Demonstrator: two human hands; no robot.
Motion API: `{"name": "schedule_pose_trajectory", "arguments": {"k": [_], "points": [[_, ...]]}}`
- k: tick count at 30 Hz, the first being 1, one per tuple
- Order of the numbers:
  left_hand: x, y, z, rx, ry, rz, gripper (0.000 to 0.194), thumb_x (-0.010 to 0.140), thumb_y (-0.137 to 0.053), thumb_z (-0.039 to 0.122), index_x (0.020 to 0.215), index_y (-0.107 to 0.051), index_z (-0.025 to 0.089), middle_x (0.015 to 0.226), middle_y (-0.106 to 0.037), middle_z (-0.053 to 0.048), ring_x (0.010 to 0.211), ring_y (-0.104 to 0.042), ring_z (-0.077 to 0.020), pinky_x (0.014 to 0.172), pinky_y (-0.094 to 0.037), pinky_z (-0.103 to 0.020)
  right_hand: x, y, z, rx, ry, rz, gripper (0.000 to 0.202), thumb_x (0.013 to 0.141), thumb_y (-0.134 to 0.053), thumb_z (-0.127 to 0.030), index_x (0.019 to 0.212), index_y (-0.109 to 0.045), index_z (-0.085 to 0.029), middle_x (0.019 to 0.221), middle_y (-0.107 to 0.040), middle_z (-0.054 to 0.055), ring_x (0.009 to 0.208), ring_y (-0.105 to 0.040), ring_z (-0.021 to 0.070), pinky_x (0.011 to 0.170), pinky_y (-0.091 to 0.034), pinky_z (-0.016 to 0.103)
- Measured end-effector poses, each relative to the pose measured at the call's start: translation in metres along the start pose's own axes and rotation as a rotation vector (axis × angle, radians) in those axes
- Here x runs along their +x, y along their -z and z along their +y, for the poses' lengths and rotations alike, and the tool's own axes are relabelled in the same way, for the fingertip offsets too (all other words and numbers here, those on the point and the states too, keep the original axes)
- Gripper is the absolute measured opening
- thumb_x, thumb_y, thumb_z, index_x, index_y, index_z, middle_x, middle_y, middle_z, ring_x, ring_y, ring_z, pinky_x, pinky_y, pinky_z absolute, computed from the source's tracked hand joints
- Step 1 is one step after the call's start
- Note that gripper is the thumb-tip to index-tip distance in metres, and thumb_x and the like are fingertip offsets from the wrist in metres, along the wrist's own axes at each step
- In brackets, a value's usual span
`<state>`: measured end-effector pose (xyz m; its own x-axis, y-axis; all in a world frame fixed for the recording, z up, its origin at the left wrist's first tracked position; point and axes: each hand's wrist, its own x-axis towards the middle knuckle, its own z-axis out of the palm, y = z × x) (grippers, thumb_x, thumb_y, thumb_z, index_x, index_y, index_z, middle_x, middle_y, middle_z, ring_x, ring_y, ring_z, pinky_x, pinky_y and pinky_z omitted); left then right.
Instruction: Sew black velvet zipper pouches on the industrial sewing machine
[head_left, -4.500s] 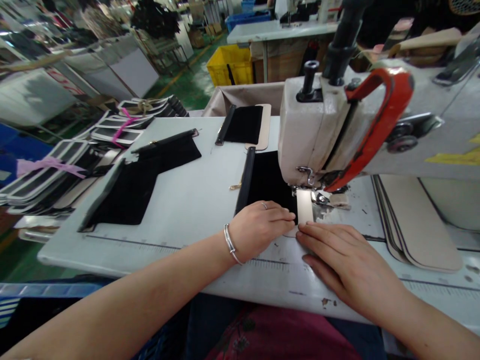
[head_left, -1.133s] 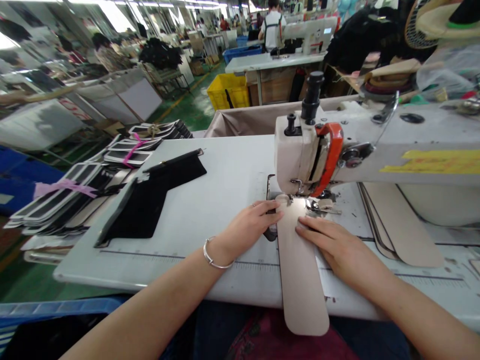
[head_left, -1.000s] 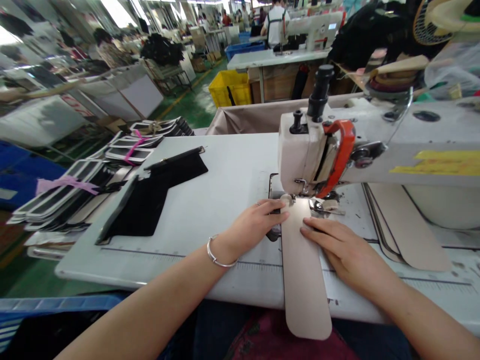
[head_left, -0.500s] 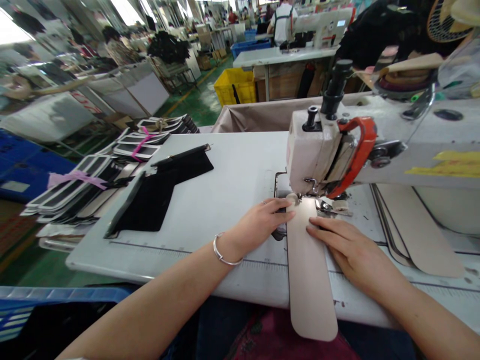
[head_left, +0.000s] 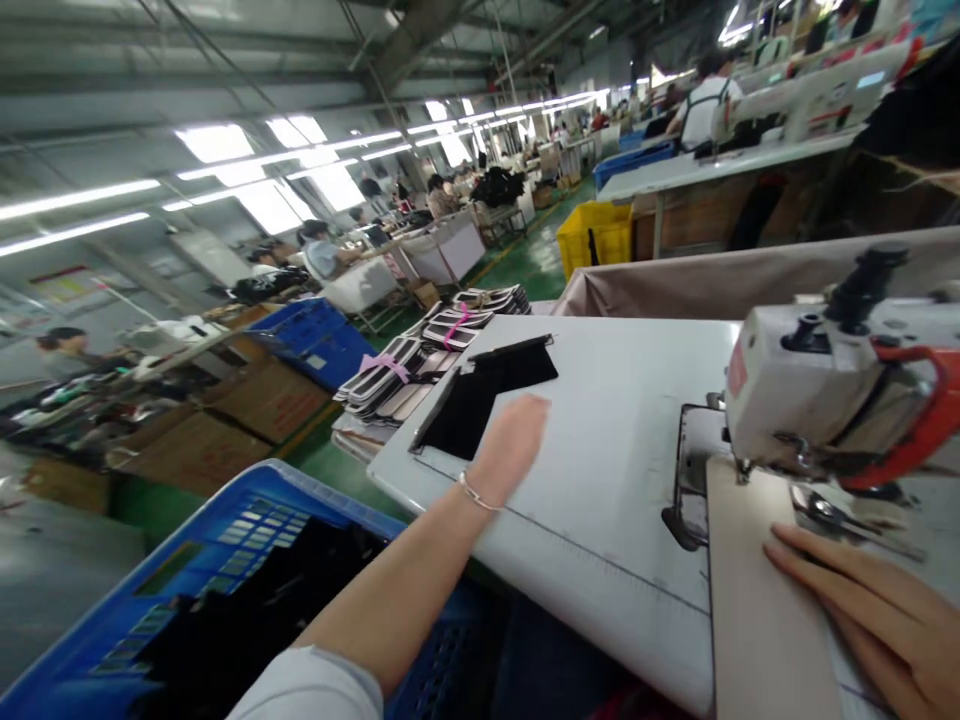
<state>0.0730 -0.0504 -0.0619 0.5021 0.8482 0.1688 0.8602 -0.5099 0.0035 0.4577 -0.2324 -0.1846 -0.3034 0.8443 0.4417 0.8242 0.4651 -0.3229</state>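
Observation:
A long beige panel lies under the needle area of the white sewing machine. My right hand rests flat on the panel's right side, fingers stretched out. Over the left part of the white table is my left hand, blurred by motion, a bracelet at its wrist. It is just right of a black fabric piece with a zipper-like strip along its edges; its fingers cannot be made out, nor whether they touch the fabric.
Bundled black-and-white panels tied with pink strips stand beyond the table's left edge. A blue basket with black material is at lower left. A yellow crate and a brown cloth-lined bin lie behind the table. People work farther back.
My left hand has left the beige panel and moved left to near the black fabric. The view has swung left. My right hand stays on the panel.

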Motion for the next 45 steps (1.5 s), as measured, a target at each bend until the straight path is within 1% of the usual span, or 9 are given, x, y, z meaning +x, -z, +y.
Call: {"name": "schedule_pose_trajectory", "arguments": {"k": [5,13,16,19,23,25,30,35,45], "points": [[-0.02,0.028,-0.058,0.066,0.233,0.057,0.026,0.099,-0.064,0.03,0.118,-0.063,0.012,0.114,-0.067,-0.01,0.098,-0.068,-0.0215,0.086,-0.059,-0.041,-0.004,-0.009,0.008,0.01,0.019,-0.014,0.059,0.096,-0.048,-0.03,0.153,-0.044,-0.042,0.153,-0.052,0.002,0.128,-0.06,0.0373,0.111,-0.046,0.062],[-0.008,0.073,-0.032,-0.035,0.178,0.069,0.034,0.099,-0.064,0.036,0.125,-0.062,0.015,0.124,-0.064,-0.011,0.107,-0.066,-0.0239,0.091,-0.058,-0.043,0.021,0.015,-0.015,-0.151,0.105,0.087,0.042,0.101,-0.045,-0.034,0.14,-0.06,-0.032,0.142,-0.062,0.004,0.118,-0.067,0.0263,0.092,-0.061,0.044],[-0.012,0.061,0.007,-0.172,0.109,-0.05,0.022,0.096,-0.064,0.026,0.115,-0.07,0.016,0.1,-0.073,-0.006,0.087,-0.071,-0.0204,0.08,-0.059,-0.034,0.037,0.027,-0.03,-0.144,0.056,0.045,0.035,0.102,-0.046,-0.031,0.131,-0.066,-0.03,0.135,-0.066,0.005,0.118,-0.067,0.0249,0.095,-0.06,0.045],[-0.018,0.03,0.06,-0.519,-0.046,-0.4,0.02,0.097,-0.057,0.025,0.108,-0.073,0.019,0.074,-0.071,0.001,0.062,-0.068,-0.0157,0.062,-0.057,-0.026,0.051,0.032,-0.037,-0.129,0.025,-0.032,0.036,0.101,-0.049,-0.028,0.135,-0.064,-0.028,0.136,-0.066,0.007,0.122,-0.064,0.0264,0.101,-0.056,0.049],[0.002,-0.004,0.103,-0.459,-0.26,-0.074,0.022,0.102,-0.05,0.02,0.111,-0.069,0.016,0.11,-0.07,-0.009,0.103,-0.066,-0.0231,0.096,-0.054,-0.039,0.058,0.03,-0.039,-0.101,0.037,-0.093,0.044,0.099,-0.051,-0.021,0.142,-0.057,-0.027,0.141,-0.062,0.009,0.126,-0.06,0.0276,0.103,-0.053,0.052],[0.023,-0.011,0.108,-0.381,-0.393,0.01,0.022,0.101,-0.054,0.02,0.12,-0.065,0.017,0.127,-0.062,-0.012,0.12,-0.056,-0.0268,0.108,-0.046,-0.045,0.059,0.029,-0.039,-0.087,0.037,-0.094,0.044,0.099,-0.051,-0.019,0.142,-0.056,-0.026,0.141,-0.061,0.01,0.126,-0.059,0.0276,0.103,-0.052,0.052],[0.057,-0.014,0.108,-0.435,-0.398,-0.224,0.009,0.093,-0.069,0.023,0.097,-0.064,0.016,0.103,-0.064,-0.007,0.101,-0.058,-0.0246,0.095,-0.049,-0.04,0.059,0.031,-0.042,-0.064,0.029,-0.086,0.043,0.098,-0.051,-0.017,0.14,-0.057,-0.025,0.14,-0.062,0.01,0.126,-0.059,0.0275,0.103,-0.05,0.051],[0.057,-0.014,0.116,-0.585,-0.292,-0.347,0.017,0.088,-0.075,0.021,0.102,-0.065,0.018,0.095,-0.065,-0.002,0.085,-0.062,-0.0188,0.076,-0.049,-0.03,0.06,0.032,-0.046,-0.068,-0.009,-0.09,0.037,0.1,-0.05,-0.021,0.137,-0.057,-0.021,0.141,-0.061,0.01,0.126,-0.057,0.0263,0.105,-0.048,0.048],[0.049,-0.013,0.133,-0.802,-0.255,-0.325,0.013,0.096,-0.06,0.018,0.092,-0.072,0.018,0.094,-0.073,-0.002,0.088,-0.067,-0.0172,0.081,-0.049,-0.028,0.061,0.035,-0.051,-0.119,-0.013,-0.107,0.048,0.101,-0.05,-0.019,0.148,-0.045,-0.018,0.156,-0.048,0.009,0.13,-0.053,0.0271,0.106,-0.046,0.049]]}}
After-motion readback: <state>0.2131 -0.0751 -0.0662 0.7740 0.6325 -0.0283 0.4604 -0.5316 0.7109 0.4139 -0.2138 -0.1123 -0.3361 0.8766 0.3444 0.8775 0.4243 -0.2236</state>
